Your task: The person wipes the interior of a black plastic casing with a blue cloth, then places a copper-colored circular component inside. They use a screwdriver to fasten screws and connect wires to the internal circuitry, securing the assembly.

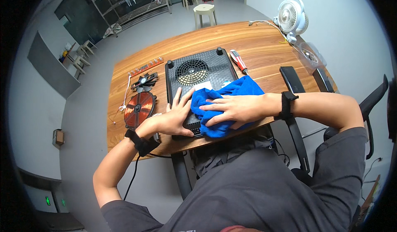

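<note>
A black plastic appliance housing [216, 64] with a round vent grille [192, 72] lies flat on the table before me. My right hand [236, 108] presses a crumpled blue cloth [244, 87] onto its near right part, the fingers curved over the fabric. The cloth hangs past the housing's right side. Spread over the near left part of the housing, my left hand [175, 117] holds nothing and steadies against the surface. A white label [202, 85] shows just beyond the cloth. What lies beneath the cloth is hidden.
Left of the housing are a copper coil [139, 111], a small black fan [145, 82] and a reddish strip board [144, 67]. A red-handled screwdriver [238, 60] lies to the right, with a black phone [292, 79] farther over. A white desk fan [290, 16] and a clear plastic box [310, 57] stand at the far right.
</note>
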Motion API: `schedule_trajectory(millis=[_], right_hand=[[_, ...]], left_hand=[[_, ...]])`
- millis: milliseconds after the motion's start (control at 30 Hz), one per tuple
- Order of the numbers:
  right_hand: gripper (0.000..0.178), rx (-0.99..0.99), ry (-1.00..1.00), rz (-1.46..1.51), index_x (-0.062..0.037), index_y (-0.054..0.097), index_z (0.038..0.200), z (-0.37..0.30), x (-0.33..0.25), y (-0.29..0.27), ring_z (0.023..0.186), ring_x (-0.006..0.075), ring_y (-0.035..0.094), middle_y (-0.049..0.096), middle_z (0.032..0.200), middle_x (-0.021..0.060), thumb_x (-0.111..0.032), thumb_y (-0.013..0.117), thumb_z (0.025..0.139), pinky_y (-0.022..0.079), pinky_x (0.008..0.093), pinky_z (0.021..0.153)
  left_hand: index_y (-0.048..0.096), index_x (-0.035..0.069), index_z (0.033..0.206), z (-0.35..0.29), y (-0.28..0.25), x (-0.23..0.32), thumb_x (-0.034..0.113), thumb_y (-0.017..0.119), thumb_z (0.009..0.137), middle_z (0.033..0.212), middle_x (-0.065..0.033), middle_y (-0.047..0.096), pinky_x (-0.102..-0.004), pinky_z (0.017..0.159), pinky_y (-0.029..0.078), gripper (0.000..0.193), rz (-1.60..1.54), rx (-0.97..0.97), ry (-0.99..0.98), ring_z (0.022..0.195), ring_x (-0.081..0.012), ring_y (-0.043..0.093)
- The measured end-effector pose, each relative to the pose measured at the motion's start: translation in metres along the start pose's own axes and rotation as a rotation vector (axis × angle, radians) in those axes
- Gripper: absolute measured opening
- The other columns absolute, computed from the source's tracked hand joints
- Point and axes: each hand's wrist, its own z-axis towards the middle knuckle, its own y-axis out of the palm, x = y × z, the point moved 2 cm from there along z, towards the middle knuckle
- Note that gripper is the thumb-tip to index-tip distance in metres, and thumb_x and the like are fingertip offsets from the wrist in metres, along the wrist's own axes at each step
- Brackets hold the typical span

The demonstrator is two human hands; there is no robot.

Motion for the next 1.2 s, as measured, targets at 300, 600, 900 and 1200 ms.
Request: schedule_trajectory(millis=[300, 600, 900, 1200], right_hand=[[0.075, -0.082, 0.113, 0.132, -0.0235, 0.051, 0.143, -0.043, 0.013, -0.009, 0.148, 0.0431, 0.032, 0.029, 0.164, 0.0163, -0.009, 0.083, 0.077, 0.037, 0.0558, 0.119], [0.073, -0.022, 0.016, 0.031, -0.0243, 0.04, 0.15, 0.006, 0.007, -0.003, 0.151, 0.0402, 0.028, 0.029, 0.163, 0.0179, -0.022, 0.077, 0.087, 0.029, 0.0634, 0.121], [0.076, -0.046, 0.029, 0.034, -0.0248, 0.041, 0.15, 0.01, 0.009, -0.005, 0.152, 0.0398, 0.027, 0.028, 0.164, 0.0154, -0.024, 0.08, 0.085, 0.027, 0.0641, 0.121], [0.075, -0.077, 0.035, 0.04, -0.0216, 0.037, 0.152, 0.015, 0.004, -0.005, 0.151, 0.0438, 0.025, 0.026, 0.164, 0.0187, -0.021, 0.076, 0.088, 0.031, 0.0652, 0.119]], left_hand=[[0.008, 0.02, 0.163, 0.005, 0.0, 0.009, 0.041, 0.092, 0.069, 0.17, -0.0144, -0.007, -0.0805, 0.107, 0.028, 0.128, 0.031, -0.013, -0.037, 0.151, -0.0519, -0.014], [0.002, 0.013, 0.163, 0.006, 0.001, 0.007, 0.045, 0.092, 0.067, 0.169, -0.0162, -0.013, -0.079, 0.109, 0.029, 0.135, 0.065, -0.046, -0.046, 0.15, -0.0537, -0.015], [0.021, 0.012, 0.162, 0.005, -0.011, -0.028, 0.044, 0.077, 0.086, 0.17, -0.0182, 0.005, -0.0705, 0.116, 0.026, 0.1, 0.039, -0.037, 0.264, 0.153, -0.051, -0.005], [0.067, 0.015, 0.133, 0.004, -0.058, -0.047, 0.008, 0.079, 0.076, 0.149, -0.0197, 0.05, -0.0391, 0.096, 0.055, 0.059, -0.06, 0.039, 0.127, 0.118, -0.0358, 0.066]])
